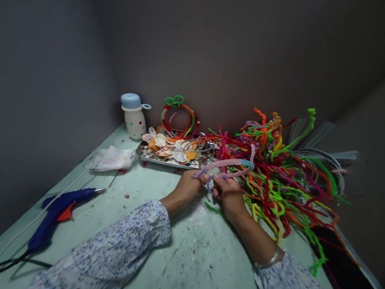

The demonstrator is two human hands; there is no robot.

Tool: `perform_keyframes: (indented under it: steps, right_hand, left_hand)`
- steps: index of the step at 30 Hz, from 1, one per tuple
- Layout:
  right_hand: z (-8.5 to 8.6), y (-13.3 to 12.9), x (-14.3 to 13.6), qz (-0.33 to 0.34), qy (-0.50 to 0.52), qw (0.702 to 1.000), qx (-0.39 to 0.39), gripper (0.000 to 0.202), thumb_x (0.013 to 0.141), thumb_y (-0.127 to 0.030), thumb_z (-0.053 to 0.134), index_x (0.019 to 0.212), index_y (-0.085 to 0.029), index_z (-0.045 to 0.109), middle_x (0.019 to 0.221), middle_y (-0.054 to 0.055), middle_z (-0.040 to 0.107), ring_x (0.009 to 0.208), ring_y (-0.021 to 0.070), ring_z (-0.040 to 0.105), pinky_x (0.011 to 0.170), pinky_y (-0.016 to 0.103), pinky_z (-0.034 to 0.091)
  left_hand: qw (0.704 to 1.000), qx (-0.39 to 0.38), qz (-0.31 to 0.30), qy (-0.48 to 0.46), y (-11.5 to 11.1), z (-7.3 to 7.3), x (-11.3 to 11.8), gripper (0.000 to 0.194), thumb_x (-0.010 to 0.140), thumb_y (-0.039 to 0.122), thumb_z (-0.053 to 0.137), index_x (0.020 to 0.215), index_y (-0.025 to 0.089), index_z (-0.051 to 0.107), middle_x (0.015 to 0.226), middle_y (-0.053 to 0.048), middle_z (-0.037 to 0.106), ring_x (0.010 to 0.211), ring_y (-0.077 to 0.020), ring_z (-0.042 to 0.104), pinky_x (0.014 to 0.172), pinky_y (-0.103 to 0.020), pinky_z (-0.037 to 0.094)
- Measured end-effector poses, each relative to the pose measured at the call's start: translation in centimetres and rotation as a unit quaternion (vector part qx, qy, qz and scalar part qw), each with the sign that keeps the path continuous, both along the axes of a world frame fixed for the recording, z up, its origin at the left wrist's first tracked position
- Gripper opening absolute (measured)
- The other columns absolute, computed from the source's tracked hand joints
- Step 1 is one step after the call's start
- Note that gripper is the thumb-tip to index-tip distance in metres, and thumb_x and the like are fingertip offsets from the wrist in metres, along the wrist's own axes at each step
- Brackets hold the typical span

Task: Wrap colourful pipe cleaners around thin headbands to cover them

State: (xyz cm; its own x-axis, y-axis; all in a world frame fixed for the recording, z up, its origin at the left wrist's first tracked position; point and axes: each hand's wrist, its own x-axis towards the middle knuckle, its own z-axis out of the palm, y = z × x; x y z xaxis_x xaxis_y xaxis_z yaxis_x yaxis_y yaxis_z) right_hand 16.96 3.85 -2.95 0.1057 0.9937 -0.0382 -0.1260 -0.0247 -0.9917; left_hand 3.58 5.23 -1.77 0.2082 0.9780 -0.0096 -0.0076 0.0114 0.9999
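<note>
Between my two hands is a headband [228,164] wrapped in fuzzy pipe cleaner, pink with a blue band at its far right and purple near my fingers. My left hand [190,184] pinches its left end between thumb and fingers. With closed fingers my right hand [230,195] grips the purple pipe cleaner [209,183] at the near side, where a short loose end hangs down. My fingertips partly hide how the end is wound. Just beyond the headband lies a metal tray [172,163] with paper flowers and small bits.
A heap of coloured pipe cleaners [272,172] spreads along the right. At left lie a blue glue gun [57,215] with its cord and a plastic bag [113,159]. A spotted bottle [134,121] and finished-looking headbands [193,121] stand at the back.
</note>
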Motion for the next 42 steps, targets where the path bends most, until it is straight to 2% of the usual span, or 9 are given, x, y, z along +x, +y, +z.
perform_keyframes:
  steps: [9, 21, 30, 42]
  right_hand:
    - [-0.06, 0.15, 0.11, -0.014, 0.027, 0.999, -0.012, 0.029, 0.075, -0.039, 0.062, 0.058, -0.018, 0.052, 0.04, -0.004, 0.049, 0.034, 0.0069, 0.036, 0.036, 0.02, 0.023]
    - [0.33, -0.19, -0.06, 0.0, 0.012, 1.0, 0.001, 0.033, 0.075, -0.04, 0.063, 0.054, -0.018, 0.051, 0.039, -0.004, 0.049, 0.035, 0.0064, 0.034, 0.037, 0.022, 0.023]
    - [-0.28, 0.22, 0.2, -0.014, 0.018, 1.0, -0.003, 0.033, 0.076, -0.041, 0.061, 0.054, -0.018, 0.052, 0.039, -0.003, 0.049, 0.034, 0.0067, 0.036, 0.036, 0.021, 0.023]
    - [-0.28, 0.09, 0.21, 0.007, 0.014, 1.0, 0.0, 0.033, 0.077, -0.041, 0.063, 0.056, -0.018, 0.051, 0.04, -0.004, 0.049, 0.036, 0.0067, 0.034, 0.037, 0.022, 0.022]
  left_hand:
    - [0.999, -0.024, -0.008, -0.019, 0.12, -0.04, -0.01, 0.025, 0.078, 0.035, 0.057, 0.061, 0.015, 0.055, 0.054, 0.0, 0.049, 0.049, -0.0095, 0.04, 0.051, -0.026, 0.028]
    - [0.999, -0.026, -0.018, -0.03, 0.06, 0.17, -0.03, 0.02, 0.076, 0.028, 0.057, 0.061, 0.015, 0.056, 0.054, 0.001, 0.046, 0.05, -0.0091, 0.036, 0.052, -0.026, 0.026]
    - [0.998, -0.038, -0.026, -0.038, 0.22, 0.14, -0.1, 0.022, 0.075, 0.032, 0.062, 0.062, 0.015, 0.056, 0.054, 0.001, 0.05, 0.05, -0.0092, 0.039, 0.052, -0.025, 0.026]
    - [0.998, -0.031, -0.034, -0.043, -0.01, 0.64, -0.06, 0.021, 0.075, 0.027, 0.059, 0.058, 0.015, 0.057, 0.053, 0.0, 0.048, 0.05, -0.0098, 0.038, 0.053, -0.026, 0.026]
